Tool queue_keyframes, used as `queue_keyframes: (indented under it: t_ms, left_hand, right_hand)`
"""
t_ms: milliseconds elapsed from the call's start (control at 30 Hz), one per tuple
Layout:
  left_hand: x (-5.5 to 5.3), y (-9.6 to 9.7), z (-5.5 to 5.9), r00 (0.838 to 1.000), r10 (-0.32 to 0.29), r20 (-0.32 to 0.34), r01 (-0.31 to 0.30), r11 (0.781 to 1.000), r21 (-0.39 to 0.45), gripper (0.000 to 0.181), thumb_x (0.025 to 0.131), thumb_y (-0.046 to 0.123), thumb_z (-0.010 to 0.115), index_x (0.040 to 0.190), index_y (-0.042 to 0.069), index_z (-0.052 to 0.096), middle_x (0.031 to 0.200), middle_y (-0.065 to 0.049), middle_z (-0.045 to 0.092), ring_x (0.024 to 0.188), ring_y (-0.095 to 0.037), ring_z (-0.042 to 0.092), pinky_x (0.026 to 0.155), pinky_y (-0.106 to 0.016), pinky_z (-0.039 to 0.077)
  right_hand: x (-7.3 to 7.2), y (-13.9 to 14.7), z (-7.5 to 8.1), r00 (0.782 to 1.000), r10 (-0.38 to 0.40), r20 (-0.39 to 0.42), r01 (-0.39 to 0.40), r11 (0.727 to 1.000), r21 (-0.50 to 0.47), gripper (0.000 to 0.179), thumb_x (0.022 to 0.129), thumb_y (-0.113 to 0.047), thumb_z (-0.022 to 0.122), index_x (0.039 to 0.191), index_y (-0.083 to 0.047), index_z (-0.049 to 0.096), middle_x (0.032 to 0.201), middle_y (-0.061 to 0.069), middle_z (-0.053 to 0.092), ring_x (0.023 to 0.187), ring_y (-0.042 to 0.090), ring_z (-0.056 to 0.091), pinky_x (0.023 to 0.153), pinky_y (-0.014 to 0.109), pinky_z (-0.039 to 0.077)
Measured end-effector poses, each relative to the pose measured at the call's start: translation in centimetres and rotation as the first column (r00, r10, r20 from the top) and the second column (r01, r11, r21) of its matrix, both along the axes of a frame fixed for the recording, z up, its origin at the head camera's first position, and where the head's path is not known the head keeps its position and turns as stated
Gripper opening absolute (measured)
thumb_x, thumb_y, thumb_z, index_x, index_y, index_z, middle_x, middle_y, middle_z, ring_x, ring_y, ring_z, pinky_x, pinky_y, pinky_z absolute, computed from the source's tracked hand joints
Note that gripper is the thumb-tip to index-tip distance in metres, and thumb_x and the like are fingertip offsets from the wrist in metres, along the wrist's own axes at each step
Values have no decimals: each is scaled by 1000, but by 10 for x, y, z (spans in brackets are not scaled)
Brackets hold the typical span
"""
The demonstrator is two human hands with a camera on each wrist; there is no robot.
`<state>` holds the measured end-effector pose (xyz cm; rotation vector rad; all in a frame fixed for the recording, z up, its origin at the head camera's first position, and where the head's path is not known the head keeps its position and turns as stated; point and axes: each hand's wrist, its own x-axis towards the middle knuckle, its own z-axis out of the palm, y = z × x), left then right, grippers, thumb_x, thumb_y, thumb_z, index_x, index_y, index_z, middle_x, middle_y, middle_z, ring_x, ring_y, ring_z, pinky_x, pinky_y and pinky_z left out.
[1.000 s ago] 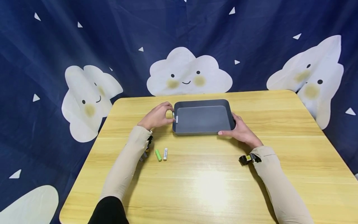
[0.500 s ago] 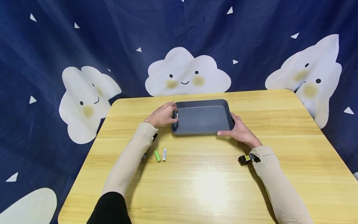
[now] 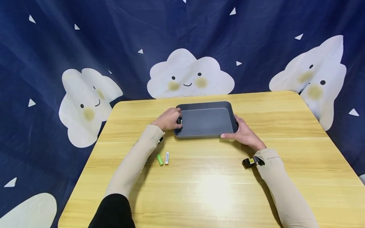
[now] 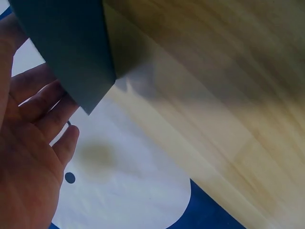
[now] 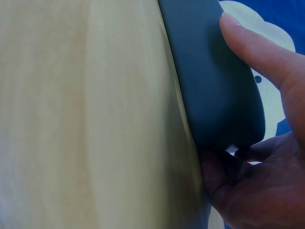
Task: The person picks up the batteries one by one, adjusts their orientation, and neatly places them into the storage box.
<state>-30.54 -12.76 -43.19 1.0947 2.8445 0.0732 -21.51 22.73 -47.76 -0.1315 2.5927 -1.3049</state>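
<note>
Currently the left hand point(image 3: 168, 119) bends its thumb and fingers round a small dark-and-white piece point(image 3: 180, 121) at the left end of the grey tray point(image 3: 208, 122), too small to identify, while the right hand point(image 3: 243, 133) grips the right end, thumb on the near wall. That tray sits on the far part of the wooden table point(image 3: 199, 164), and nearer, to its left, a green battery point(image 3: 160, 160) lies just beside a white battery point(image 3: 167, 158)
</note>
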Motion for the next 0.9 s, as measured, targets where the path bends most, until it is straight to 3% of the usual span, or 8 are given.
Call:
queue_keyframes:
  t_ms: [333,900]
  left_hand:
    - [-3,1,-8,999,-28,-24,27,998,-48,30,88,30,81,98,2,76,104,-11,66,93,-28,64,107,-44,46]
    - [2,7,3,1000,-21,-16,18,988,-152,34,92,32,78,105,1,76,122,-14,66,112,-32,67,117,-46,43]
  right_hand:
    - [0,0,-2,1000,4,-22,-4,999,-35,128,77,-42,91,168,-12,7,167,29,20,153,47,28,124,65,23]
    - [0,1,-3,999,7,-35,-9,997,-70,126,76,-41,92,168,-15,10,165,28,24,151,45,32,124,64,24]
